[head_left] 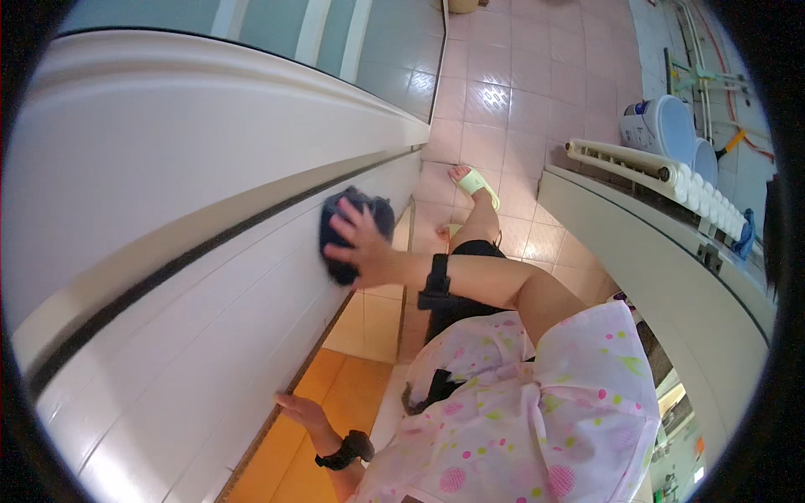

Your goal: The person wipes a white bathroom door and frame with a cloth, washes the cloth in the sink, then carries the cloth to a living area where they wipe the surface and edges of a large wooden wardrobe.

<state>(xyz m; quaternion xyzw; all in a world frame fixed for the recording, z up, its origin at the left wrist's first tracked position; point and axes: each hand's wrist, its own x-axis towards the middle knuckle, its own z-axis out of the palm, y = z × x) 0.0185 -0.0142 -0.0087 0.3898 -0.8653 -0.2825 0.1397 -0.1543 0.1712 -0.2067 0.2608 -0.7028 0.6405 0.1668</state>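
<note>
Dotted white top fills the foreground; splayed right fingers flatten a navy cloth on white panelling (pink floor tiles beyond); left hand, fingers extended, rests near its lower edge.

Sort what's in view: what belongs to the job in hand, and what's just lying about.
Part of the job:
dark cloth, under the spread right hand
white panelled surface, behind the cloth
left hand, near that surface's edge

Lying about:
white bucket
blue item, at the white radiator's end
</note>
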